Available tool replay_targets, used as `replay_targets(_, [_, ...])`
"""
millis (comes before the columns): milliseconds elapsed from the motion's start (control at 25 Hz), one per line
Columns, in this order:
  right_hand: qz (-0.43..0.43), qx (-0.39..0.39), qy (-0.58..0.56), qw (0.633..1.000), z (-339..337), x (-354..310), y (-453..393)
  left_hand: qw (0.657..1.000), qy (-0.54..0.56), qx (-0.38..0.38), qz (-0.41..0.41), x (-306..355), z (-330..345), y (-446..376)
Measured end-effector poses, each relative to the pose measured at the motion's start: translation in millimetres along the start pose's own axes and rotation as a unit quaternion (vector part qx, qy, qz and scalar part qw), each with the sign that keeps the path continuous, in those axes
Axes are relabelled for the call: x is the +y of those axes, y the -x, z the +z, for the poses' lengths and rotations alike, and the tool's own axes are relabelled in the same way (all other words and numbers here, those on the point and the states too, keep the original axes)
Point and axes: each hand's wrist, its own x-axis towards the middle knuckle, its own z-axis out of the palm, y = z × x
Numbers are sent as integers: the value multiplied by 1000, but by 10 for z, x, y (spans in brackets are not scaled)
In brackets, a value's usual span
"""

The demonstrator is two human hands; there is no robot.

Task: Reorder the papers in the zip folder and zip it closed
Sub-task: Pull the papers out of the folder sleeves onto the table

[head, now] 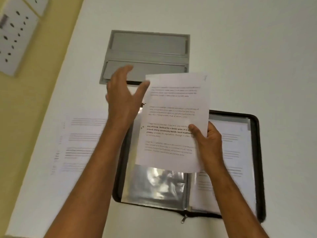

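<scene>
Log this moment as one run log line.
right hand: holds sheet | left hand: open beside it | zip folder: unzipped, open flat | more paper: on table

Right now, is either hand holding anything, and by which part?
The right hand pinches a printed sheet at its right edge, above the open zip folder. The left hand is open, holding nothing.

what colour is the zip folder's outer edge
Black, on the zip folder; seen in the head view.

held sheet (173, 121), bold lines read roughly "way of living… around strong community bonds" (rest blurred)
</scene>
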Motion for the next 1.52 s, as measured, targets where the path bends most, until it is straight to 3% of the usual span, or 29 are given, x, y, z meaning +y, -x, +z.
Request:
replay_targets(80, [47, -7, -26, 999, 333, 195, 70, 975, 78, -58, -202, -657, -139, 332])
replay_targets(160, [80, -20, -29, 996, 616, 360, 137, 913, 179, -130, -342, -1139, -333, 674])
replay_targets(240, [92, -35, -3, 995, 952, 532, 227, 872, 223, -180, -397, -1546, -603, 955])
replay_targets(280, [94, -42, 13, 995, 1115, 608, 285, 869, 226, -181, -403, -1705, -734, 1073])
replay_targets(560, [65, -107, 122, 985, 2152, 1076, 837, 912, 150, -19, -381, -2571, -1418, 1403])
replay_targets(640, [26, -143, 176, 973, 2328, 1170, 964, 927, 81, 4, -367, -2807, -1528, 1417])
replay_targets(720, [-62, -168, 308, 934, 2426, 1296, 1047, 937, -30, 9, -347, -2929, -1562, 1427])
replay_targets(800, [-176, -166, 460, 854, 2504, 1397, 1107, 941, -102, 12, -322, -2988, -1538, 1460])
replay_targets(880, [-223, -151, 547, 793, 2554, 1472, 1147, 946, -144, 19, -289, -3034, -1487, 1520])
replay_targets(1000, [-223, -133, 581, 771, 2571, 1528, 1146, 946, -173, 38, -272, -3117, -1405, 1608])
replay_targets(1120, [-214, -141, 567, 782, 2531, 1518, 1119, 939, -213, 59, -264, -3113, -1333, 1644])
replay_targets(1240, [-208, -141, 495, 832, 2385, 1407, 1085, 942, -223, 90, -232, -2935, -1230, 1702])
replay_targets(1360, [-215, -67, 412, 883, 2013, 1251, 1055, 967, -172, 64, -175, -2541, -965, 1820])
replay_targets(1520, [-201, 41, 377, 903, 1219, 1182, 964, 991, -101, -6, -88, -1940, -399, 1980])
